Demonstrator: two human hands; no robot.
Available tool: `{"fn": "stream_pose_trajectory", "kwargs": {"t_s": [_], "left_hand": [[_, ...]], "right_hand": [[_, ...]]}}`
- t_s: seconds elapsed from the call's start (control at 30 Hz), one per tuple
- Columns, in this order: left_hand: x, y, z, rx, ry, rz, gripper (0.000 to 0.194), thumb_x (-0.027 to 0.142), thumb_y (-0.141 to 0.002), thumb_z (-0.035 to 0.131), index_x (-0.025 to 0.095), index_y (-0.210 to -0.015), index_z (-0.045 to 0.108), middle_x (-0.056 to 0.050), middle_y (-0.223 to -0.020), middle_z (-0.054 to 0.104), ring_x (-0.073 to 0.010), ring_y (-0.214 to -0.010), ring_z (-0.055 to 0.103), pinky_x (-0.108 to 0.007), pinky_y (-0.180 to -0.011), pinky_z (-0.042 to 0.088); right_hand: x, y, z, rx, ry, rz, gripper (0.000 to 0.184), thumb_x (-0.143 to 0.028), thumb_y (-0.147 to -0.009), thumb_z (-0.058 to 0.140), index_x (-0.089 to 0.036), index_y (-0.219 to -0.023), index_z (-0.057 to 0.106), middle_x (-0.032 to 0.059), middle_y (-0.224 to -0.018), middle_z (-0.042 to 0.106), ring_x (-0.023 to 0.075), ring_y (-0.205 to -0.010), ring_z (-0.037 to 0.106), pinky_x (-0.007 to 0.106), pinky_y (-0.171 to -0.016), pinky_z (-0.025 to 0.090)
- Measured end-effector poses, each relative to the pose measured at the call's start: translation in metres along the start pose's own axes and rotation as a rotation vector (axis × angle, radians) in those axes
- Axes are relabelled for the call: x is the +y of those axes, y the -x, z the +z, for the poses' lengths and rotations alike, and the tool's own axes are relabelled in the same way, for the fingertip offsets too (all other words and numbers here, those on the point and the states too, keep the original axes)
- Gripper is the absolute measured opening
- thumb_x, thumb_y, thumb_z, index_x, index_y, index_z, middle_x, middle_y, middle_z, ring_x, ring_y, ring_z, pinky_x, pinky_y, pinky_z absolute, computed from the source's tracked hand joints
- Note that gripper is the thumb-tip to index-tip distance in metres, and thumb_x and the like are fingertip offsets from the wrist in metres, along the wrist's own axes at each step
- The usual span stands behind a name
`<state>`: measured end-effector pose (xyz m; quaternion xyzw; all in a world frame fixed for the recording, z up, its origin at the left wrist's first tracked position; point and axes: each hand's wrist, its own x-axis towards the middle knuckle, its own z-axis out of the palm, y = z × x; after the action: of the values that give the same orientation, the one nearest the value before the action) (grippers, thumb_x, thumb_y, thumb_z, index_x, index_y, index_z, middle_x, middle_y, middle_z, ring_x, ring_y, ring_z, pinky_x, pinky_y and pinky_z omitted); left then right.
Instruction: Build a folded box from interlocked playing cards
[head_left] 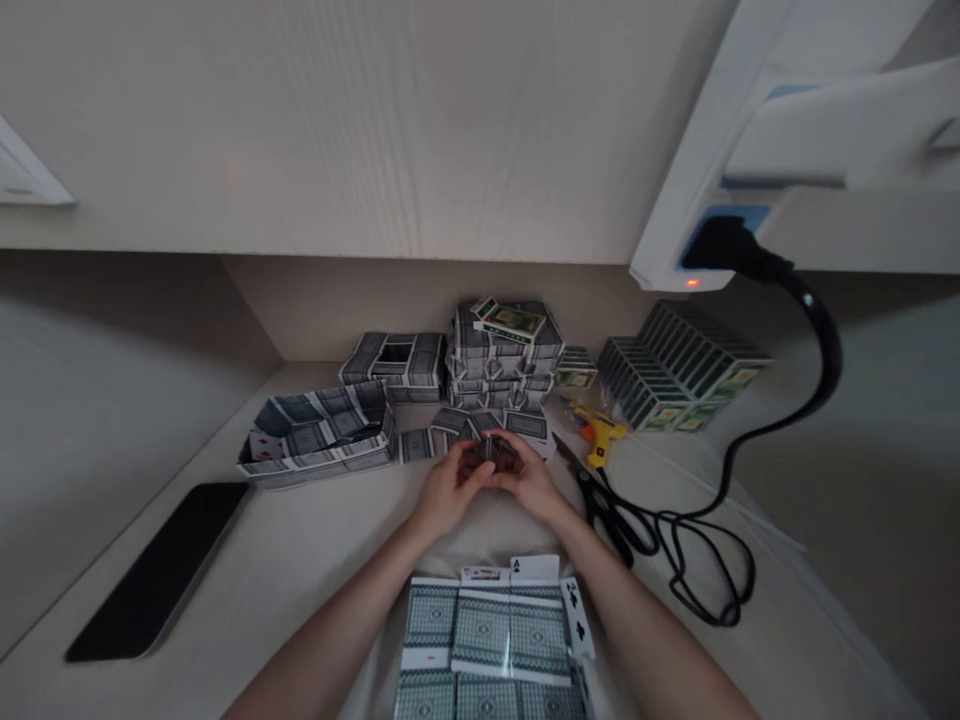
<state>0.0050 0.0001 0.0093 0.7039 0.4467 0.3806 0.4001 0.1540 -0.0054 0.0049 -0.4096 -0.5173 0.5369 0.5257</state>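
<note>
My left hand (450, 485) and my right hand (529, 478) meet over the middle of the desk, fingers curled together round a small folded playing card piece (495, 450). Just beyond them lie loose folded card pieces (450, 425). Behind stands a tall stack of folded card blocks (499, 365) with a green card box (510, 320) on top. A flat panel of joined cards (487, 635) lies below my wrists, near the front edge.
An open box built of cards (319, 435) and a smaller one (394, 362) sit at the left. A row of card packs (679, 370) stands at the right. A yellow glue gun (600, 432), black scissors (607, 505), a black cable (705, 560) and a dark phone (161, 570) lie around.
</note>
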Motion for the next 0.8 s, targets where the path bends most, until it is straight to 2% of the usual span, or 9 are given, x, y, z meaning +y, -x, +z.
{"fn": "stream_pose_trajectory", "kwargs": {"t_s": [0.07,0.13,0.2,0.27,0.33,0.4,0.5,0.6,0.8], "left_hand": [[-0.001,0.000,0.001,-0.008,-0.024,0.002,0.038,0.041,-0.078,0.051,0.018,-0.107,0.047,-0.006,-0.093,0.065,-0.0183,-0.082,0.062,-0.033,-0.070,0.050],[-0.005,-0.002,0.003,0.004,-0.028,0.018,0.040,0.040,-0.076,0.055,0.018,-0.108,0.046,-0.007,-0.095,0.064,-0.0185,-0.084,0.062,-0.033,-0.071,0.051],[-0.010,-0.003,0.004,0.043,0.006,0.044,0.046,0.037,-0.071,0.061,0.018,-0.110,0.044,-0.008,-0.099,0.062,-0.0185,-0.088,0.061,-0.034,-0.074,0.051],[-0.017,-0.005,0.005,0.090,0.070,0.064,0.053,0.031,-0.067,0.066,0.018,-0.112,0.042,-0.009,-0.106,0.059,-0.0183,-0.092,0.060,-0.034,-0.077,0.051],[-0.022,-0.005,0.005,0.131,0.102,0.072,0.055,0.024,-0.065,0.067,0.019,-0.114,0.042,-0.010,-0.111,0.055,-0.0175,-0.090,0.060,-0.035,-0.078,0.051],[-0.025,-0.005,0.005,0.152,0.077,0.083,0.054,0.017,-0.066,0.065,0.020,-0.114,0.043,-0.011,-0.116,0.050,-0.0162,-0.087,0.060,-0.036,-0.076,0.052],[-0.024,-0.004,0.005,0.170,0.015,0.094,0.053,0.013,-0.067,0.062,0.021,-0.115,0.044,-0.010,-0.120,0.043,-0.0142,-0.084,0.058,-0.034,-0.074,0.053],[-0.019,-0.003,0.005,0.168,-0.039,0.092,0.053,0.009,-0.067,0.061,0.022,-0.116,0.044,-0.007,-0.117,0.043,-0.0130,-0.084,0.057,-0.032,-0.073,0.053],[-0.015,-0.003,0.004,0.163,-0.143,0.128,0.058,0.002,-0.065,0.057,0.023,-0.117,0.044,-0.006,-0.115,0.043,-0.0164,-0.095,0.053,-0.030,-0.075,0.051]], "right_hand": [[0.002,0.000,-0.002,0.008,0.056,-0.060,0.056,-0.019,-0.056,0.070,-0.026,-0.109,0.053,0.0033,-0.111,0.054,0.0168,-0.087,0.055,0.029,-0.073,0.047],[0.003,0.000,-0.003,0.019,0.117,-0.154,0.053,-0.017,-0.057,0.069,-0.027,-0.107,0.056,0.0035,-0.121,0.048,0.0190,-0.103,0.050,0.031,-0.083,0.043],[0.003,-0.002,-0.004,0.016,0.162,-0.231,0.049,-0.014,-0.060,0.065,-0.027,-0.107,0.057,0.0032,-0.127,0.043,0.0199,-0.116,0.041,0.033,-0.095,0.036],[0.005,-0.003,-0.004,0.029,0.163,-0.247,0.049,-0.013,-0.063,0.061,-0.027,-0.110,0.057,0.0029,-0.128,0.044,0.0190,-0.120,0.037,0.035,-0.100,0.029],[0.007,-0.004,-0.003,0.070,0.089,-0.185,0.050,-0.015,-0.066,0.057,-0.028,-0.115,0.053,0.0029,-0.125,0.048,0.0185,-0.117,0.042,0.036,-0.098,0.032],[0.010,-0.006,-0.003,0.105,-0.043,-0.064,0.047,-0.022,-0.069,0.055,-0.028,-0.116,0.051,0.0036,-0.116,0.055,0.0195,-0.105,0.052,0.038,-0.088,0.043],[0.013,-0.007,-0.002,0.125,-0.183,0.059,0.033,-0.033,-0.071,0.055,-0.026,-0.103,0.059,0.0037,-0.101,0.062,0.0204,-0.086,0.060,0.036,-0.068,0.051],[0.014,-0.007,-0.001,0.164,-0.158,0.050,0.027,-0.035,-0.066,0.061,-0.024,-0.090,0.063,0.0028,-0.091,0.065,0.0197,-0.079,0.060,0.034,-0.065,0.052],[0.015,-0.006,0.002,0.242,-0.056,-0.003,0.026,-0.033,-0.060,0.067,-0.020,-0.083,0.063,0.0030,-0.081,0.067,0.0178,-0.074,0.061,0.032,-0.070,0.050]]}}
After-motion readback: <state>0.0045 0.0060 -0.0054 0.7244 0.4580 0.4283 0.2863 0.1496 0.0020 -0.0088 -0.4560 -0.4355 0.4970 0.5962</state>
